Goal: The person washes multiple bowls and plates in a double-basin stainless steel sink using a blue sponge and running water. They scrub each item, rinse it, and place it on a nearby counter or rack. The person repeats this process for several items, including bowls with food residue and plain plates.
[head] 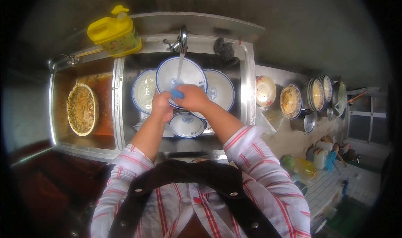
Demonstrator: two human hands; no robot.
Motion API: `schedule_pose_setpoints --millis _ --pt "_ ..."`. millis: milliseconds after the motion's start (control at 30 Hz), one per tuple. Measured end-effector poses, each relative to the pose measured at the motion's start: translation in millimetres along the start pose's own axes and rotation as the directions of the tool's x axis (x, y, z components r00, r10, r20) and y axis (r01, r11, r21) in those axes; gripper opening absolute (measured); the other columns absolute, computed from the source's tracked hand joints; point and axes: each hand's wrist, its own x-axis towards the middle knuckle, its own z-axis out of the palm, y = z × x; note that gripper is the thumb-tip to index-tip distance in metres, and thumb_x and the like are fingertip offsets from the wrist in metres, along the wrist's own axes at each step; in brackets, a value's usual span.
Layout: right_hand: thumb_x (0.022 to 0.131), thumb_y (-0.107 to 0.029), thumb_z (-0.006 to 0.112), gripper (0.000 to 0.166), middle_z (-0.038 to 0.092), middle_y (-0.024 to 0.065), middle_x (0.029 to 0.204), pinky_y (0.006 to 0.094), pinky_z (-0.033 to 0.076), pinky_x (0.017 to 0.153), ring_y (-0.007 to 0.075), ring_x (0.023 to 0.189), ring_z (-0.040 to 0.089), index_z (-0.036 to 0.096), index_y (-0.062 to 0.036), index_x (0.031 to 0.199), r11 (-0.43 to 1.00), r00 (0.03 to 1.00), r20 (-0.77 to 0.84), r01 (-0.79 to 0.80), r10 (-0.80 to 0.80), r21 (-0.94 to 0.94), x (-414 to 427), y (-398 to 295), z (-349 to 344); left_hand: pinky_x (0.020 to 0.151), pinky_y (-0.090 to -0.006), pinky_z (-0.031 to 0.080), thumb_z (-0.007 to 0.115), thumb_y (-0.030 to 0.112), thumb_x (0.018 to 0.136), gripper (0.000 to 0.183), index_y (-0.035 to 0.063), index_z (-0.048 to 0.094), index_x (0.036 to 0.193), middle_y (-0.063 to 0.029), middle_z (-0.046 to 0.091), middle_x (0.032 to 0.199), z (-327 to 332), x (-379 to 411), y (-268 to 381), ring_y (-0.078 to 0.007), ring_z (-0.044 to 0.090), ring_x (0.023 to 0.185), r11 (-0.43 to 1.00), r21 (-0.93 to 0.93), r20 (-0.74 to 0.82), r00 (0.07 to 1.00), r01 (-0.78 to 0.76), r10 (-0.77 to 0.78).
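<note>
A white bowl with a blue rim (165,73) is tilted under the running tap (183,38), and water falls into it. My left hand (161,106) grips its near left edge. In my right hand (192,98) is a blue sponge or cloth (177,93), pressed to the inside of the bowl. Below lie more blue-rimmed dishes in the sink: one with cloudy liquid (144,92) on the left, one bowl (221,88) on the right, and another bowl (187,126) nearest me. My forearms cover parts of them.
A yellow detergent jug (116,33) stands on the back ledge, and a dark scouring pad (223,48) lies right of the tap. The left basin holds a strainer basket of food scraps (82,109) in reddish water. Dirty bowls (291,101) and stacked bowls (314,95) line the right counter.
</note>
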Motion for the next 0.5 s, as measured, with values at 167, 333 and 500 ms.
schedule_pose_setpoints --millis 167,333,500 --pt "0.062 -0.026 0.061 0.024 0.063 0.0121 0.085 0.0426 0.044 0.077 0.0345 0.087 0.056 0.066 -0.0119 0.081 0.981 0.986 0.044 0.156 -0.162 0.112 -22 13 -37 0.085 -0.0407 0.049 0.040 -0.007 0.072 0.052 0.0001 0.039 0.123 -0.0170 0.051 0.111 4 11 -5 -0.0311 0.055 0.099 0.990 -0.118 -0.044 0.997 -0.074 0.070" --pt "0.071 -0.037 0.061 0.043 0.061 0.0155 0.099 0.0445 0.039 0.088 0.0359 0.102 0.052 0.060 -0.0088 0.103 0.984 0.945 -0.312 -0.139 0.098 -0.113 -39 65 -17 0.096 -0.0464 0.042 0.038 -0.006 0.078 0.047 -0.0041 0.036 0.126 -0.0208 0.045 0.123 5 27 -11 -0.0352 0.048 0.113 0.934 -0.347 0.033 0.997 0.083 -0.076" --pt "0.076 -0.022 0.063 0.046 0.057 0.0237 0.105 0.0459 0.044 0.084 0.0386 0.095 0.057 0.050 0.0002 0.114 0.448 0.826 -0.070 -0.230 0.559 0.864 -22 19 -19 0.091 -0.0413 0.047 0.044 0.002 0.088 0.036 -0.0016 0.040 0.123 -0.0186 0.049 0.120 13 26 -42 -0.0317 0.052 0.109 0.919 -0.346 -0.012 0.978 0.190 -0.207"
